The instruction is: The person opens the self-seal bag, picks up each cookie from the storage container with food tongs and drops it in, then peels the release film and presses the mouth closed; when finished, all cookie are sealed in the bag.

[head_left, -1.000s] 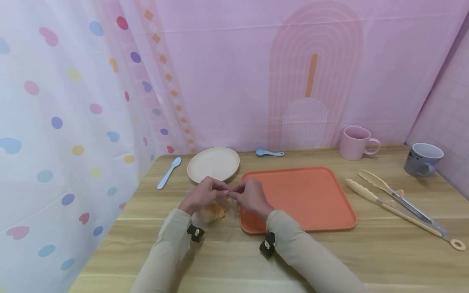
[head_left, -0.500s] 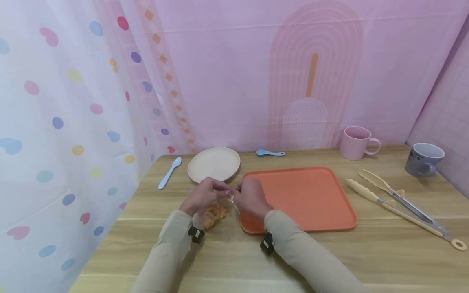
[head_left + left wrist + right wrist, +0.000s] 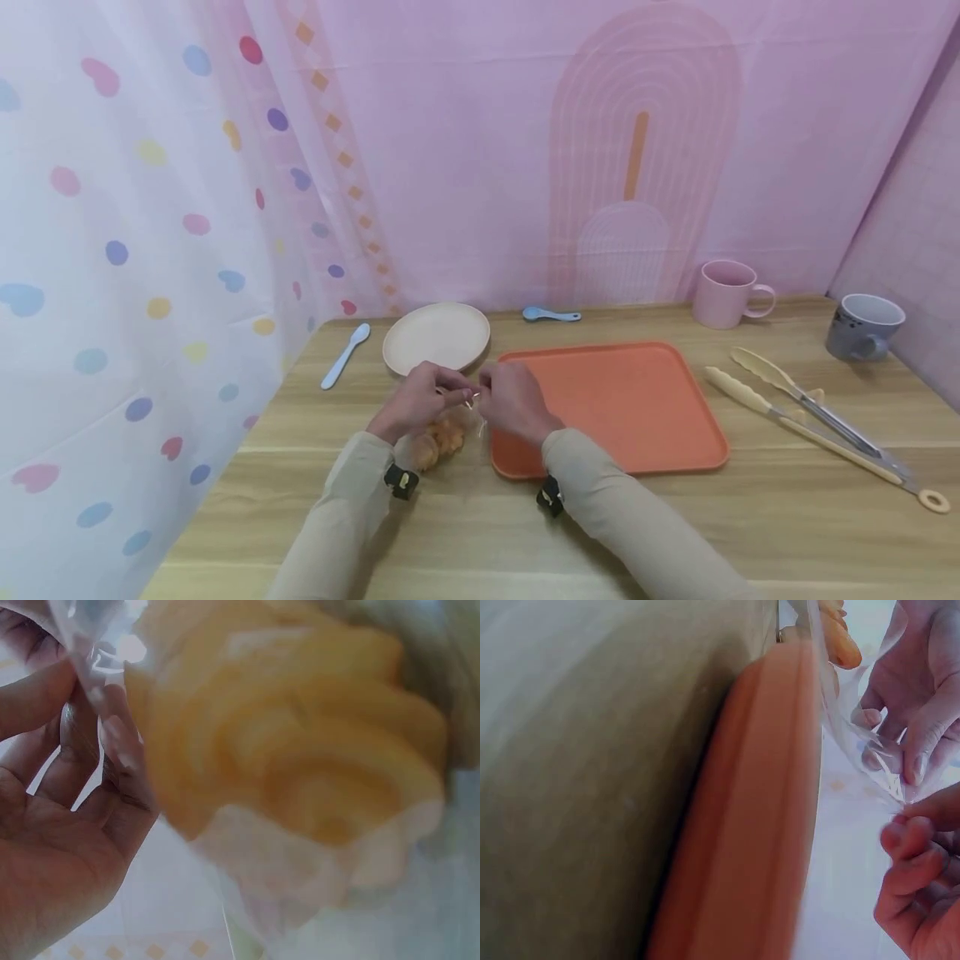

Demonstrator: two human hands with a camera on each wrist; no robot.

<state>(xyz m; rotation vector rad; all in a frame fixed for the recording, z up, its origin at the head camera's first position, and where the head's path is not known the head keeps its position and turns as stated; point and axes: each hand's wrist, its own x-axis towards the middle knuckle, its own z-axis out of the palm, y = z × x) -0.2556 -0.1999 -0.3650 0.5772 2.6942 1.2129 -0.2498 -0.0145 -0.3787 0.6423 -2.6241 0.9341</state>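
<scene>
My left hand point(image 3: 420, 402) and right hand point(image 3: 516, 402) meet fingertip to fingertip above the table, in front of the round plate. Between them they pinch the gathered edge of a clear plastic bag point(image 3: 877, 765). Inside hangs a golden-brown, ruffled pastry point(image 3: 444, 437), below my left hand and left of the tray. The left wrist view shows that pastry point(image 3: 292, 757) close up through the shiny film, with my left thumb and fingers at the bag's side. In the right wrist view, my right fingers point(image 3: 911, 844) are curled at the bag's pulled-out corner.
An orange tray point(image 3: 622, 408) lies just right of the bag, partly under my right hand. Behind are a cream plate point(image 3: 437, 337), a blue spoon point(image 3: 551, 315) and a pale blue spoon point(image 3: 346, 357). Tongs point(image 3: 817, 425), a pink mug point(image 3: 722, 296) and a grey mug point(image 3: 862, 329) stand right.
My right fingers have turned and curled in more at the bag's edge, and the pinch has shifted slightly right. The pastry shows more plainly below my left hand. Forearms barely move.
</scene>
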